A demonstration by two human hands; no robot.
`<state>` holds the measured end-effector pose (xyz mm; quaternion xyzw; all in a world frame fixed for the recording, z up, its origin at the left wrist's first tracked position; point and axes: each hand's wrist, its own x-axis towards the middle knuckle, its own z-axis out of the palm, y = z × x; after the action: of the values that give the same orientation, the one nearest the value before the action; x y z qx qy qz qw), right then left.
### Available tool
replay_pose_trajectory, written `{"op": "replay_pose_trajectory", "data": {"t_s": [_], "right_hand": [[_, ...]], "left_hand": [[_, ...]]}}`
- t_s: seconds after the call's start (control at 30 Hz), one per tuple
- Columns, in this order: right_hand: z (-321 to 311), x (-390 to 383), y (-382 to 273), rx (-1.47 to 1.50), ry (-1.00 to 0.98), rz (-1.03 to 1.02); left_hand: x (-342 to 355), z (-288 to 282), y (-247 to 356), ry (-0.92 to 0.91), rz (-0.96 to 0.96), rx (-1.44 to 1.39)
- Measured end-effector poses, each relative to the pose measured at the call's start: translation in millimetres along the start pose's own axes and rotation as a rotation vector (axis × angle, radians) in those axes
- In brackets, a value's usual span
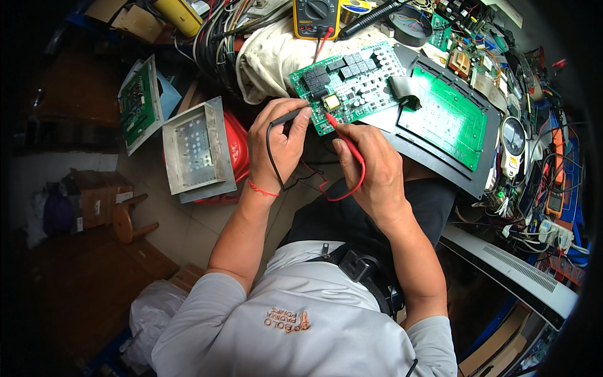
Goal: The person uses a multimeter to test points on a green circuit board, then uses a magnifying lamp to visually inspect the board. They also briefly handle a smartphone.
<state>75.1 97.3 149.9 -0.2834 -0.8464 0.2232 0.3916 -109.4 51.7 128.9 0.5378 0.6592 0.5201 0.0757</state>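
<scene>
My left hand (276, 141) is closed on a black test probe (287, 117), its tip at the lower-left edge of a populated green circuit board (361, 81). My right hand (377, 169) grips a red test probe (345, 139), pointed at the board near a yellow-wrapped transformer (331, 102). The board lies tilted, linked by a grey ribbon cable (405, 91) to a second green board (443, 119) on a dark panel. A yellow multimeter (316, 14) with leads plugged in stands above.
An open metal enclosure (195, 151) rests on a red object at left, beside another board (138, 110). Cable bundles (213, 47) and white cloth lie behind. Electronics, a magnifier (513, 141) and wires crowd the right. A wooden stool (129, 217) stands low at left.
</scene>
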Motion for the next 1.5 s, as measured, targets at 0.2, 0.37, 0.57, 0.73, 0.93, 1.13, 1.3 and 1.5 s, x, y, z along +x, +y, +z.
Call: {"op": "replay_pose_trajectory", "data": {"t_s": [0.2,0.37,0.57,0.73,0.93,1.13,1.3,1.5], "right_hand": [[0.7,-0.6,1.2,0.003,0.007,-0.008],[1.3,-1.2,1.8,0.001,0.001,-0.005],[2.3,-0.4,1.7,-0.01,-0.001,-0.005],[6.0,1.7,0.9,-0.012,0.016,-0.007],[8.5,2.1,-0.3,-0.061,0.026,-0.012],[9.8,2.7,0.2,-0.085,0.017,-0.013],[10.5,3.4,-1.1,-0.104,0.008,-0.003],[8.9,4.2,-2.6,-0.109,-0.021,0.025]], "left_hand": [[-1.0,0.5,-0.3,0.0,0.034,0.02],[-1.9,1.7,-0.4,0.001,0.043,0.026],[-2.1,1.7,0.3,-0.003,0.02,-0.012],[-1.2,0.7,0.5,-0.007,0.009,-0.028],[-2.2,0.2,0.9,-0.012,-0.014,-0.055],[-2.5,0.2,1.4,-0.012,-0.017,-0.061],[-2.3,0.0,1.0,-0.013,-0.018,-0.064],[-2.2,0.0,-0.1,-0.014,-0.013,-0.07]]}}
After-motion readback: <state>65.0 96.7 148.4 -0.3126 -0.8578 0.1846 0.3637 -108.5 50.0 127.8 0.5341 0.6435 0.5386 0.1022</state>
